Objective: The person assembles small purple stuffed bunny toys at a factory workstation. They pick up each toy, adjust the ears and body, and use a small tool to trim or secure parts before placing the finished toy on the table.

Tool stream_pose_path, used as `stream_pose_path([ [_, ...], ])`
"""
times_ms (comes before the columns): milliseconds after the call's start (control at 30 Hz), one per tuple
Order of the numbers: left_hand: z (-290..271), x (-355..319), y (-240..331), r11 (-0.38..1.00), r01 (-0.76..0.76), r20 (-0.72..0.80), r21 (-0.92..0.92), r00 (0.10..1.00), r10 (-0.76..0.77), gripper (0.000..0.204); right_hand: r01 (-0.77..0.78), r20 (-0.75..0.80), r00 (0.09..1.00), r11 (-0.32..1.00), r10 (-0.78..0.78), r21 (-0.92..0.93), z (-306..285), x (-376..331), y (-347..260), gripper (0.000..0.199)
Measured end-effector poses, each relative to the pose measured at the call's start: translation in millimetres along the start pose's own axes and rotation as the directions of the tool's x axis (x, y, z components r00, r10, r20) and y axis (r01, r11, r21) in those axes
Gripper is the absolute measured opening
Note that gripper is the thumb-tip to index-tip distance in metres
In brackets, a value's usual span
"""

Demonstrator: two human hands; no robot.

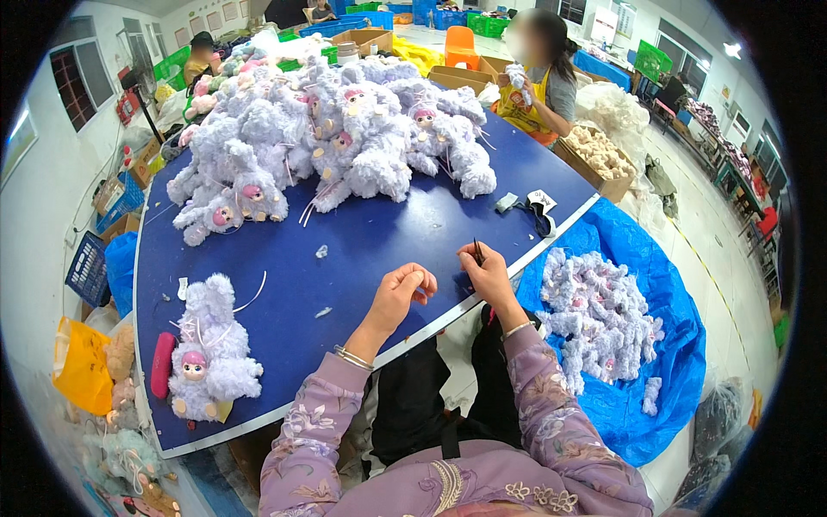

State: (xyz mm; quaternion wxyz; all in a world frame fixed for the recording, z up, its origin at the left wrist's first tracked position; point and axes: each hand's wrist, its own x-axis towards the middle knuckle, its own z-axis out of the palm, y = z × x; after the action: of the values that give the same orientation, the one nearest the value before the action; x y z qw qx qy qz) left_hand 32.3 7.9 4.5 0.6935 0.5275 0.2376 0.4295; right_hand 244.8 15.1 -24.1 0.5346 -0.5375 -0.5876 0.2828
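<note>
My left hand (403,291) is above the front edge of the blue table (379,237), fingers curled and thumb against them. Whatever may be between those fingertips is too small to make out. Beside it, my right hand (488,271) grips a small dark pointed tool (478,251), its tip upward; its exact kind does not show. Across the table lies a big heap of fluffy lavender plush dolls (284,129) with pink-topped faces, some trailing thin ribbons. A single plush doll (211,345) lies apart at the left front, next to a dark pink oblong case (163,365).
At my right, a blue tarp sack (680,379) holds small lavender plush pieces (594,310). A black-and-white strap-like item (542,211) lies near the table's right edge. Past it a person in a yellow apron (538,99) handles a plush piece beside a carton (613,183) of beige pieces.
</note>
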Motion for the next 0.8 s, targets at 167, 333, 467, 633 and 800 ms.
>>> stream_pose_path([
  [167, -3, 3, -6, 1.000, -0.012, -0.017, 0.011, 1.000, 0.013, 0.034, -0.030, 0.005, 1.000, 0.999, 0.030, 0.023, 0, -4, -6, 0.018],
  [333, -5, 3, -7, 0.999, -0.023, -0.049, 0.032, 0.998, 0.025, 0.037, -0.077, 0.024, 0.997, 0.997, 0.077, 0.007, -1, -5, -14, 0.019],
  [467, -6, 4, -9, 0.999, -0.037, -0.044, 0.018, 0.998, 0.038, 0.036, -0.061, 0.019, 0.998, 0.998, 0.061, -0.014, -1, -6, -17, 0.019],
  [633, -4, 3, -8, 0.999, -0.024, -0.055, 0.027, 0.998, 0.026, 0.035, -0.093, 0.027, 0.995, 0.996, 0.093, -0.010, -2, -6, -14, 0.018],
  [800, -2, 2, -6, 0.999, -0.019, -0.055, 0.036, 0.998, 0.021, 0.033, -0.092, 0.025, 0.995, 0.996, 0.092, 0.002, -2, -5, -12, 0.017],
])
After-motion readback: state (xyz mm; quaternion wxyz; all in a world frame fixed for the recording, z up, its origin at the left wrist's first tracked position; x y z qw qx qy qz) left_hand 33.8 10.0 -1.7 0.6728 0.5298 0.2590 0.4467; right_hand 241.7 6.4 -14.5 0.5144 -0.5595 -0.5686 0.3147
